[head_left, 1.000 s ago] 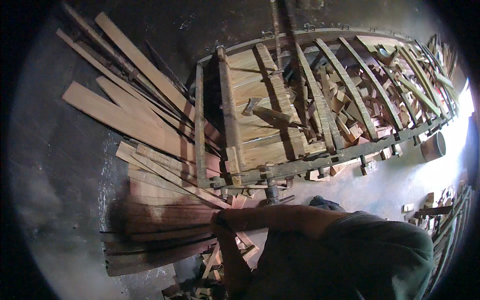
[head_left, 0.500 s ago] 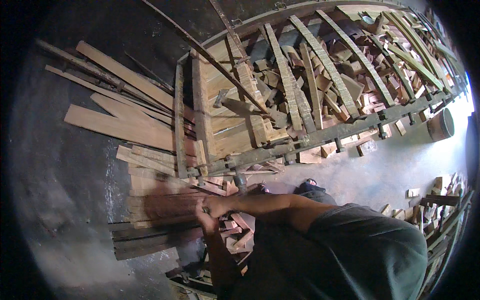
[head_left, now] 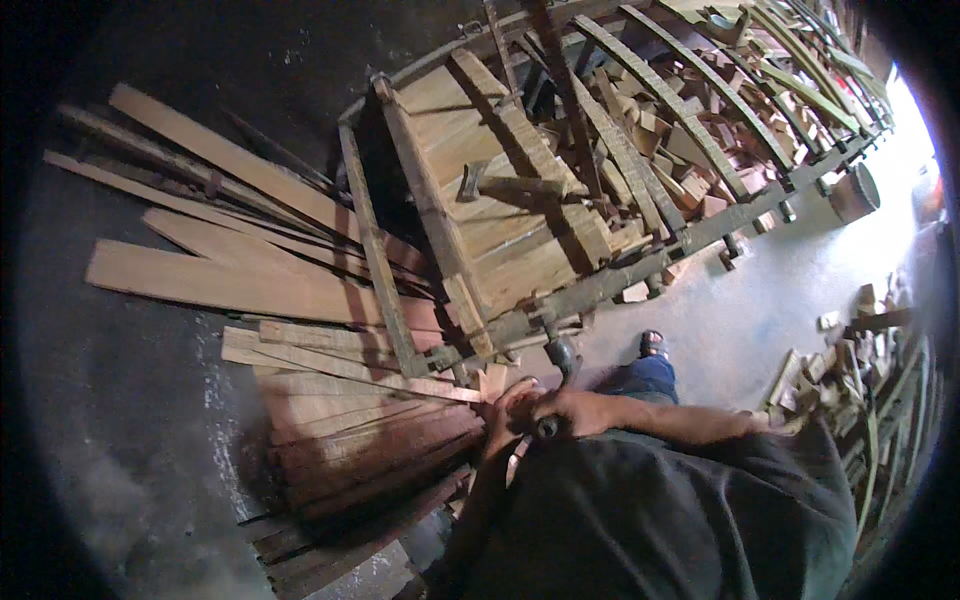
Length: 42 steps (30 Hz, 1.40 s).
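Observation:
My right hand [head_left: 580,412] is closed around a dark tool; the tool's round end [head_left: 546,427] shows beside the fingers. A curved dark metal piece [head_left: 564,358] stands just beyond that hand and looks like the tool's head, though the join is hidden. Close against it on the left, my left hand [head_left: 508,408] has its fingers curled; what they hold, if anything, I cannot make out. Pale narrow wood strips [head_left: 400,377] end by my left hand, over a stack of reddish planks [head_left: 350,430].
Beyond my hands stands a slatted frame [head_left: 620,280] full of wood offcuts [head_left: 690,145]. A hammer-like tool [head_left: 520,185] rests inside it on boards. Long planks [head_left: 220,280] jut out leftward. A bucket [head_left: 855,193] and scrap wood [head_left: 840,375] are at right.
Both hands have moved right within the view, closer to the frame's edge. The view has turned, and the curved dark piece shows more fully.

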Each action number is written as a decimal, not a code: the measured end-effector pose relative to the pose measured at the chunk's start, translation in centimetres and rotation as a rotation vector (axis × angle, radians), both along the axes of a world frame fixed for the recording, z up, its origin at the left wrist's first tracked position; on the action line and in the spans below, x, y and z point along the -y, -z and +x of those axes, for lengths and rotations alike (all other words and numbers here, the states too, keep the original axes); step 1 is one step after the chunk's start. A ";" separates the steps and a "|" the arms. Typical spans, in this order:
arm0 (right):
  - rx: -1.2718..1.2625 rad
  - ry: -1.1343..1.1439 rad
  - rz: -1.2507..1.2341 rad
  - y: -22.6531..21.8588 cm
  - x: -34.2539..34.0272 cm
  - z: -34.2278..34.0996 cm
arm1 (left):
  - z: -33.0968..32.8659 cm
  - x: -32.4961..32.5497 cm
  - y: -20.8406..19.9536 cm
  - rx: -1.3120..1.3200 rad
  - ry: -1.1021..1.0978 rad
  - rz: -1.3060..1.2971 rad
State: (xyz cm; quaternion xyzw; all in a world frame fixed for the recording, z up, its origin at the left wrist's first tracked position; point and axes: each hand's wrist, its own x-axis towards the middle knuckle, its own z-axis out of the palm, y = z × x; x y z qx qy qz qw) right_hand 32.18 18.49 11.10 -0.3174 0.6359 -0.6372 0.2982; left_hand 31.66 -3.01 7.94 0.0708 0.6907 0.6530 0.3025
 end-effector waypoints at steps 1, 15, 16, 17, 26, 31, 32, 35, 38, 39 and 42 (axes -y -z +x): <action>-0.004 0.234 -0.114 -2.6 0.8 0.7 | -0.3 -0.2 -2.1 -0.094 0.140 -0.048; -0.561 1.195 0.385 -5.3 9.4 6.6 | 0.8 0.8 5.9 -0.626 0.604 -0.153; -0.529 1.230 0.406 -5.3 10.1 6.8 | 0.9 1.3 6.6 -0.635 0.633 -0.182; -0.502 1.258 0.424 -5.4 10.5 6.5 | 1.1 1.6 6.4 -0.651 0.656 -0.203; -0.638 1.389 0.586 -5.6 10.8 5.1 | -0.2 1.3 6.1 -0.800 0.894 -0.277; -0.597 1.352 0.747 -5.7 11.3 4.5 | -1.5 1.4 7.2 -0.909 1.037 -0.227; -0.608 1.356 0.740 -5.9 11.4 4.6 | -1.8 1.5 7.4 -0.931 1.063 -0.208; -0.679 1.359 0.759 -6.4 11.0 4.5 | -3.0 0.9 7.8 -0.981 1.149 -0.125; -0.723 1.353 0.763 -6.5 10.7 2.8 | -5.6 1.8 5.1 -0.971 1.245 -0.087; -0.723 1.356 0.769 -6.6 10.6 2.3 | -6.3 2.2 4.0 -0.958 1.284 -0.073; -0.620 1.306 0.792 -6.9 9.9 1.4 | -7.8 0.8 3.0 -0.918 1.380 0.002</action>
